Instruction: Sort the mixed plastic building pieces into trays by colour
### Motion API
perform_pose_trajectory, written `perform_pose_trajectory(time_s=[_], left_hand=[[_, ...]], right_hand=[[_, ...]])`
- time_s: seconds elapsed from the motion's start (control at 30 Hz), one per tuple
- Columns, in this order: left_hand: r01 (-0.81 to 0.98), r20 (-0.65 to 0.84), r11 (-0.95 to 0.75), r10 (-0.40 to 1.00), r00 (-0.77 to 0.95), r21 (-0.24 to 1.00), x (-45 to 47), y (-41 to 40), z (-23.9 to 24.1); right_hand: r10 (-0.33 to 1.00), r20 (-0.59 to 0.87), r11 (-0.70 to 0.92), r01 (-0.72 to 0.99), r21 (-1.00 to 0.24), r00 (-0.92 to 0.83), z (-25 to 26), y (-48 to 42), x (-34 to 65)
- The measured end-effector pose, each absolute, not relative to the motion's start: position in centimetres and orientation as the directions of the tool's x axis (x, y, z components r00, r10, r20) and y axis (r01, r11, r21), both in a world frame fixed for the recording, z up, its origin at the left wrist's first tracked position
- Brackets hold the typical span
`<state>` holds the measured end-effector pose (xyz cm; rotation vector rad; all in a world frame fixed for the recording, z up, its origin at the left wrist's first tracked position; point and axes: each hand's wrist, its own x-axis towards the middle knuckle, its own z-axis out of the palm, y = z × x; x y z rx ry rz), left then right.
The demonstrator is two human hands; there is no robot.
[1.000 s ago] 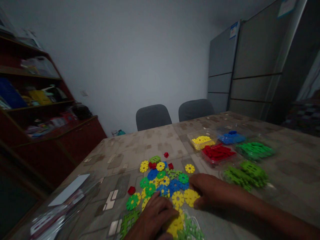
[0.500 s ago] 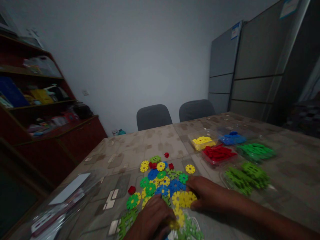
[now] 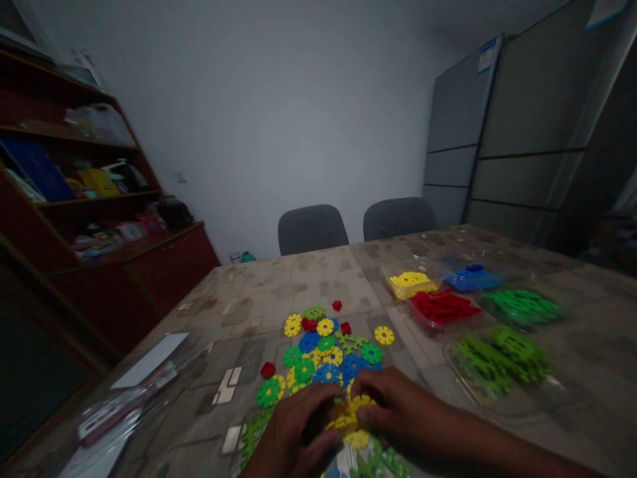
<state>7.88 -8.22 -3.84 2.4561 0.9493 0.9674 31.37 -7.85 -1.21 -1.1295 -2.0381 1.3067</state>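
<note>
A heap of plastic snowflake-shaped disc pieces (image 3: 326,352) in yellow, blue, green and red lies on the patterned table (image 3: 308,285). At its near edge my left hand (image 3: 298,431) and my right hand (image 3: 393,411) meet, fingers curled around a cluster of yellow disc pieces (image 3: 348,415) held between them. Both hands rest low on the table. More green and yellow pieces (image 3: 378,461) lie just beneath the hands.
Clear trays to the right hold sorted pieces: yellow (image 3: 411,283), blue (image 3: 470,277), red (image 3: 442,307) and green (image 3: 520,307), with a further green tray (image 3: 497,362) nearer. A clear plastic bag (image 3: 129,398) lies at left. Two grey chairs (image 3: 313,229) stand at the far edge, a red shelf unit (image 3: 74,219) at left.
My right hand slid left and nearer with yellow pieces, joining the left hand, which lifted its fingers onto the same yellow cluster. The camera view shifted slightly.
</note>
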Motion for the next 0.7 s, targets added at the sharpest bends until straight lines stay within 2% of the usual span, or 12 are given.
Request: perform_pose_trajectory(time_s=[0.1, 0.27, 0.47, 0.6, 0.7], left_hand=[[0.439, 0.436, -0.697, 0.706, 0.558, 0.567, 7.9, -8.2, -4.1], [0.442, 0.386, -0.642, 0.748, 0.539, 0.626, 7.9, -8.4, -4.1], [0.458, 0.406, -0.645, 0.752, 0.518, 0.611, 7.9, -8.4, -4.2], [0.423, 0.463, -0.681, 0.724, 0.512, 0.598, 7.8, -8.3, -4.2], [0.44, 0.449, -0.675, 0.73, 0.516, 0.592, 7.8, -8.3, -4.2]], right_hand=[[0.825, -0.064, 0.148, 0.324, -0.934, -0.562, -1.1, -8.1, 30.7], [0.787, -0.015, 0.207, 0.286, -0.936, -0.617, -0.4, -8.2, 30.2], [0.84, -0.026, 0.276, 0.469, -0.839, -0.541, -0.9, -8.3, 29.7], [0.842, 0.036, 0.357, 0.506, -0.785, -0.538, -1.1, -7.8, 30.4], [0.838, 0.118, 0.451, 0.555, -0.699, -0.533, 0.1, -6.9, 31.6]])
